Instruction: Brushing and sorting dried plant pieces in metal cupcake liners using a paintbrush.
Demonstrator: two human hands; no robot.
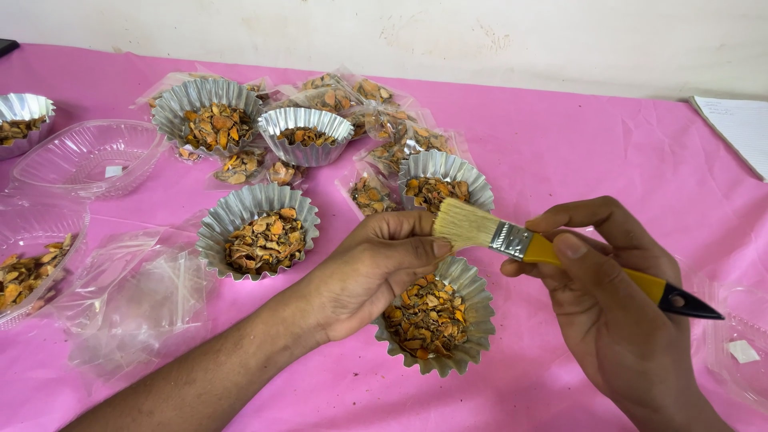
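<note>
My right hand (620, 300) grips a paintbrush (528, 244) by its yellow and black handle, with the pale bristles pointing left. My left hand (372, 268) is held curled just above a fluted foil cup (472, 340) filled with orange-brown dried chips. The bristles touch the fingertips of my left hand; whether a small piece is pinched there is hidden. Several more foil cups of the same chips stand behind, the nearest at centre left (260, 232) and behind the brush (446, 180).
Clear plastic bags of chips (376, 112) lie at the back on the pink table cover (560, 152). Clear plastic containers (84, 156) and an empty bag (136, 296) sit at left, another container (740, 344) at right, and a paper sheet (740, 128) far right.
</note>
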